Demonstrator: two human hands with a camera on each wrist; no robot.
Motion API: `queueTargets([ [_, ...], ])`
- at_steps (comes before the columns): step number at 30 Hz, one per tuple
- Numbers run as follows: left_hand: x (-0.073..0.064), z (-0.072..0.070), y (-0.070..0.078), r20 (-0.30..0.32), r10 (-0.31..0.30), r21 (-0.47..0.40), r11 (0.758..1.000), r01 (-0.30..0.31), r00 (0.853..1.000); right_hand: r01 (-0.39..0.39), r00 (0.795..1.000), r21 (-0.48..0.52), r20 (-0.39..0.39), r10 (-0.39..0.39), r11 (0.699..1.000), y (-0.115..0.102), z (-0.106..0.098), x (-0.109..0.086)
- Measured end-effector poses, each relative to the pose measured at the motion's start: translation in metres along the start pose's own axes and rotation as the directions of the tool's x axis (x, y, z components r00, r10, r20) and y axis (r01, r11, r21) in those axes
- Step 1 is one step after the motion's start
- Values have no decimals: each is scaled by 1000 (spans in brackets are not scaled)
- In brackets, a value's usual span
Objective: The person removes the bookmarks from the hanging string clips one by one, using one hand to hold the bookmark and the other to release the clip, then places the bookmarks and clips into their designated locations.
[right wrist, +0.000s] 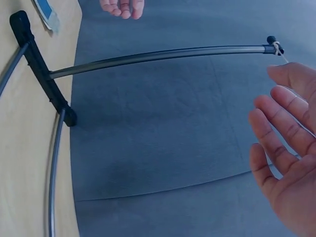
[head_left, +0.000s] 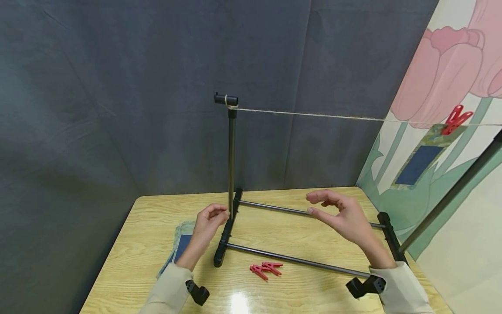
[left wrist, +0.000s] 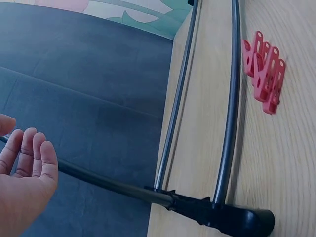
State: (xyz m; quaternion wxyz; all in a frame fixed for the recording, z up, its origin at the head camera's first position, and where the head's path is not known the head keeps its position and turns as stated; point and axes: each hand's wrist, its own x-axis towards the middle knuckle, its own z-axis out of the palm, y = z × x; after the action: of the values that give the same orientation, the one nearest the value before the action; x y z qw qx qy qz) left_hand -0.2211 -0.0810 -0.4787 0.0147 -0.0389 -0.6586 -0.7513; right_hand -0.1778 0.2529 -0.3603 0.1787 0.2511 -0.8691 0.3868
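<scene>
In the head view my left hand [head_left: 211, 220] hovers by the left upright of a black rack [head_left: 231, 161], its fingers loosely bent with nothing between them. My right hand [head_left: 339, 213] is raised over the rack's right half, thumb and fingers spread apart and holding nothing. A string [head_left: 306, 114] runs from the top of the left upright toward the right. On it, a red clothespin [head_left: 456, 120] holds up a cloth with a blue middle [head_left: 419, 163]. Several red clothespins [left wrist: 265, 71] lie on the table in front of the rack's near bar.
Folded cloths [head_left: 182, 242] with blue middles lie on the wooden table [head_left: 157, 218], partly hidden behind my left forearm. The rack's right upright [head_left: 451, 192] slants up past the right edge. A dark curtain [head_left: 176, 109] hangs behind, beside a wall with painted tulips [head_left: 439, 69].
</scene>
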Motion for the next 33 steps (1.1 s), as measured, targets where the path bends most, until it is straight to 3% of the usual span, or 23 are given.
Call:
queueTargets([
  [11,7,14,4,30,49,-25,999,-48,998,88,996,28,-23,-88,996,-10,-21,8],
  [33,18,49,16,70,112,-118,988,-104,991,172,985,8,-33,-172,985,-21,-61,21],
])
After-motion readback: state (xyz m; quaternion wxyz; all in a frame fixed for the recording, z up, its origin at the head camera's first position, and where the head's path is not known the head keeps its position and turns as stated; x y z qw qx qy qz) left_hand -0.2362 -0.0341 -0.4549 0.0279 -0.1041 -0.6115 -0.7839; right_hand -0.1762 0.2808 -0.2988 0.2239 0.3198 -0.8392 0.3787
